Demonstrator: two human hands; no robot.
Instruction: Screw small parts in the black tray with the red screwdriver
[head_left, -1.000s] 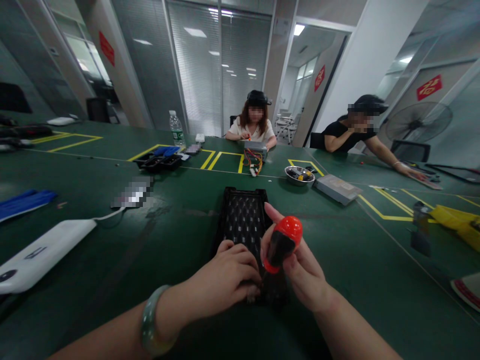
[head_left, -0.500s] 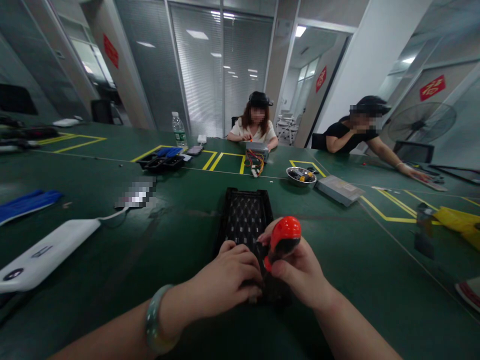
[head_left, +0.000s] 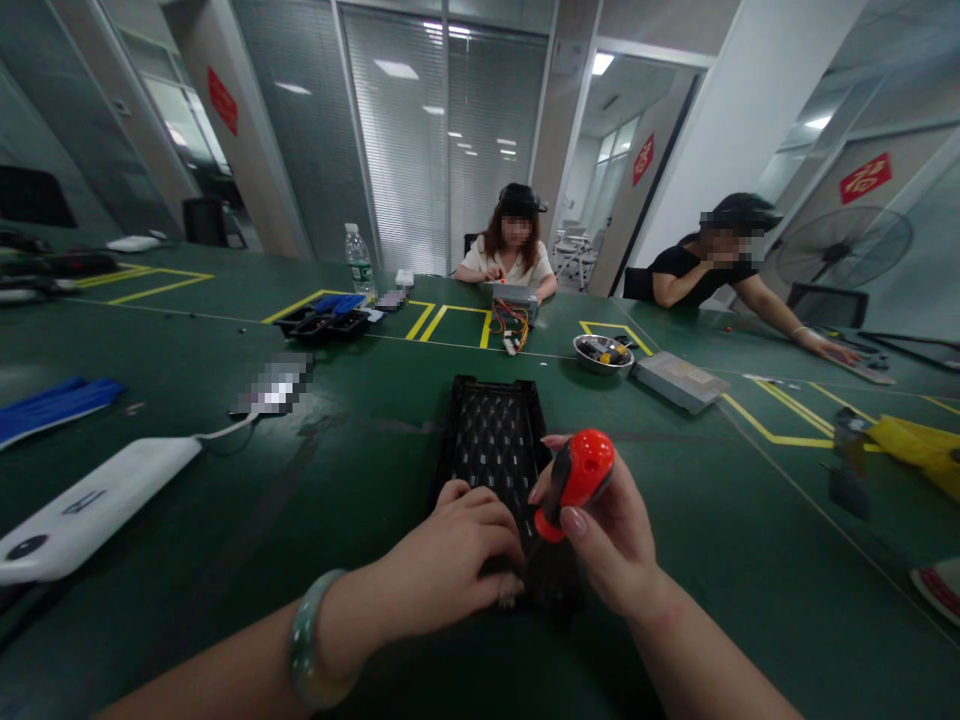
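Observation:
A long black plastic case with a quilted pattern (head_left: 491, 425) lies lengthwise on the green table in front of me. My left hand (head_left: 469, 540), with a jade-coloured bangle at the wrist, rests over its near left part. Those fingers are curled in and close together near the screwdriver's lower end; whatever is between them is hidden. In my right hand (head_left: 619, 545) is a screwdriver with a red and black handle (head_left: 589, 465), gripped between thumb and fingers above the case's right side. The handle leans to the right, and its tip is too dark to make out.
A white power bank (head_left: 105, 505) and a blue glove (head_left: 56, 408) lie at left. Beyond the case stand a metal bowl of small parts (head_left: 602, 354) and a grey metal box (head_left: 679, 380). A bottle (head_left: 358, 265) stands farther back. Two people sit across the table.
My right hand and the screwdriver handle have shifted slightly right, and the handle leans more to the right. My left hand and the case have stayed in place.

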